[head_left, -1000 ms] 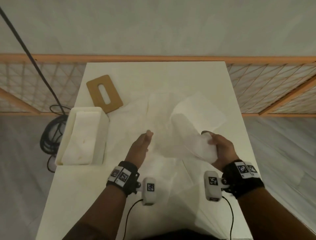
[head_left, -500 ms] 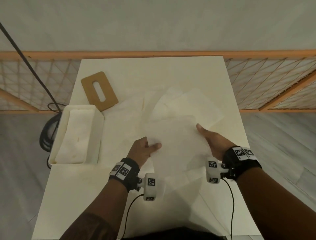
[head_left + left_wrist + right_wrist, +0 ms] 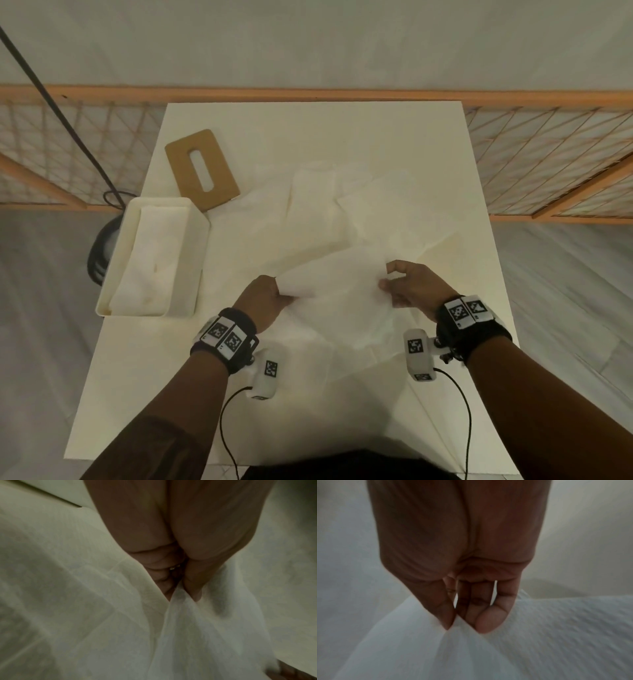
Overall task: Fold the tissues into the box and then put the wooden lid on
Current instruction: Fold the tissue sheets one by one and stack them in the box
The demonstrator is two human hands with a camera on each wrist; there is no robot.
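Observation:
A white tissue [image 3: 337, 284] is stretched between my two hands above the table's middle. My left hand [image 3: 274, 294] pinches its left edge between thumb and fingers [image 3: 173, 596]. My right hand [image 3: 394, 287] pinches the tissue's right edge [image 3: 455, 626]. Several more loose tissues [image 3: 342, 212] lie spread on the table behind. The white box [image 3: 195, 240] stands at the left edge, open, with folded tissues [image 3: 154, 260] inside. The wooden lid [image 3: 202, 169] with its oval slot lies flat behind the box.
The white table [image 3: 308, 130] ends against a wooden lattice railing [image 3: 548, 150] at the back. A coiled black cable [image 3: 99, 250] lies on the floor left of the box. Wires run from my wrist cameras [image 3: 452, 387].
My right hand let a crumpled tissue unfold, then both hands took a sheet by its side edges and drew it nearer to me. The left hand went from flat to pinching.

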